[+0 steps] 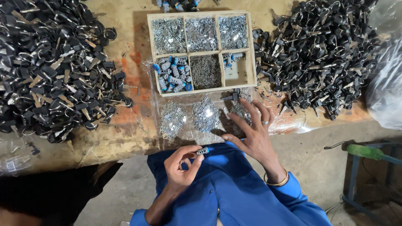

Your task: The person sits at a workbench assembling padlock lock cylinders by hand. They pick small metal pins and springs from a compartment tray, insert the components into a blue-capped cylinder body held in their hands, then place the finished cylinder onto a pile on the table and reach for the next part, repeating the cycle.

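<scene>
One lock cyl. (202, 151) in left hand (181, 167) fingertips.

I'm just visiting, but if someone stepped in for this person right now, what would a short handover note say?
Left hand: grip closed on a small metal cylinder with a blue end.
Right hand: open, fingers spread over the rightmost of three piles of small metal pieces on clear plastic sheet.
Wooden tray: six compartments of metal parts and more cylinders.
Key heaps lie left and right.
Done or left: cannot tell.

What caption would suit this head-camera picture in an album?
Left hand pinches a small metal cylinder; right hand spreads over silvery part heaps below a wooden compartment tray.
</scene>
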